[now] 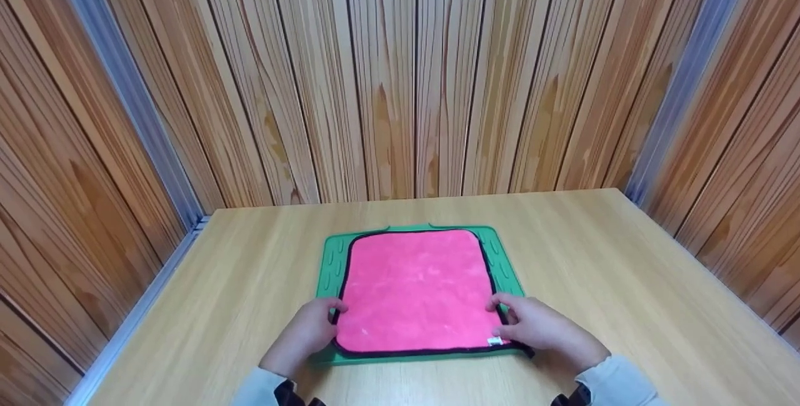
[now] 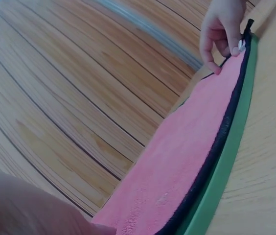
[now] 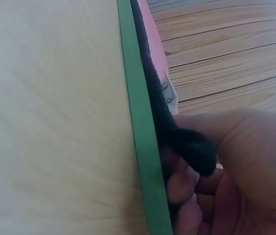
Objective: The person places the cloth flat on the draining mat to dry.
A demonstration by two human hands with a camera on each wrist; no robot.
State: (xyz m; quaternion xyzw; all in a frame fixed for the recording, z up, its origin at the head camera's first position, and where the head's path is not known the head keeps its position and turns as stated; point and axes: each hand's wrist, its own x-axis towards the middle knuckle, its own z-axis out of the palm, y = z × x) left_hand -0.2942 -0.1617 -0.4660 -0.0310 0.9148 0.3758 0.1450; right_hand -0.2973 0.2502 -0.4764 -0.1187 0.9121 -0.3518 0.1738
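A pink cloth (image 1: 415,287) with a black edge binding lies spread over a green tray (image 1: 509,272). My left hand (image 1: 310,330) grips the cloth's left edge near the front corner, its fingertip lying on the pink face. At the opposite side, my right hand (image 1: 539,323) pinches the right edge by the near corner. In the right wrist view, the thumb (image 3: 201,125) of that hand is over the cloth while other fingers curl below the edge. A small white label (image 1: 495,341) sits beside the right thumb, and a black loop (image 3: 196,149) sticks out at this corner.
Both cloth and tray rest on a light wooden table (image 1: 250,268). Wood-plank panels (image 1: 387,81) rise behind it and on both sides, with metal posts (image 1: 125,81) at the corners. The tray's rim shows past the cloth along the sides and front.
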